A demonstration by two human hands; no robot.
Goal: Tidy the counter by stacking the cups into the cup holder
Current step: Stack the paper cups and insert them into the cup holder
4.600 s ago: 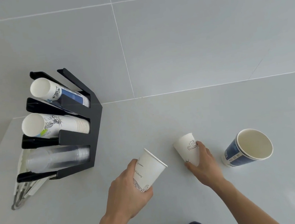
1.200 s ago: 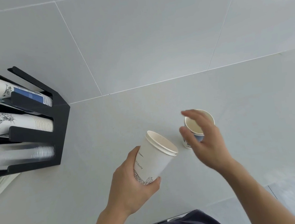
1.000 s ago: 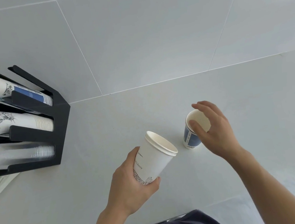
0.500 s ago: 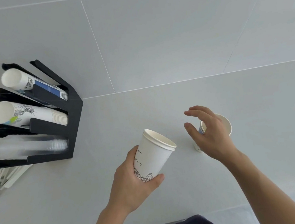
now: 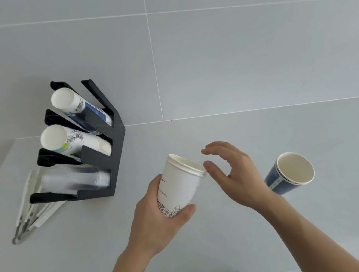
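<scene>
White cups [image 5: 181,187]: a nested stack with two rims showing, tilted, above the counter [image 5: 264,139] and right of the cup holder [image 5: 107,162].
Left hand [image 5: 158,214]: wrapped round the stack's lower half.
Right hand [image 5: 234,174]: empty, fingers loosely spread, thumb just beside the rim.
Blue cups [image 5: 290,173]: nested pair, upright on the counter — well apart from the holder.
Step advice: likely seat the stack squarely first, then slide it into the matching row.
Holder rows: top — blue-printed cups; middle, white sketch-printed cups; bottom, clear plastic cups.
</scene>
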